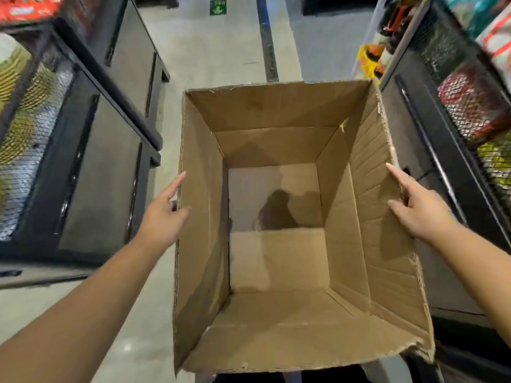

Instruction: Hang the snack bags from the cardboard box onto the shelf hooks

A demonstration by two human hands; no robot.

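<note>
An open cardboard box (pixel 276 139) fills the middle of the head view, in the aisle between two shelf units. I see no snack bags inside it, only bare flaps and a dark stain on its bottom. My left hand (pixel 163 217) is on the box's left wall, thumb over the rim on the inside and fingers on the outside. On the right wall my right hand (pixel 420 208) sits the same way, index finger stretched along the rim. No shelf hooks can be made out.
Dark cabinets (pixel 105 167) with wire-mesh bins of packaged goods (pixel 25 106) line the left side. A black shelf unit with mesh bins of colourful snack packs (pixel 470 106) runs along the right. The grey floor (pixel 221 51) stretches ahead, with a dark strip (pixel 269 51) and a green sign (pixel 218 7).
</note>
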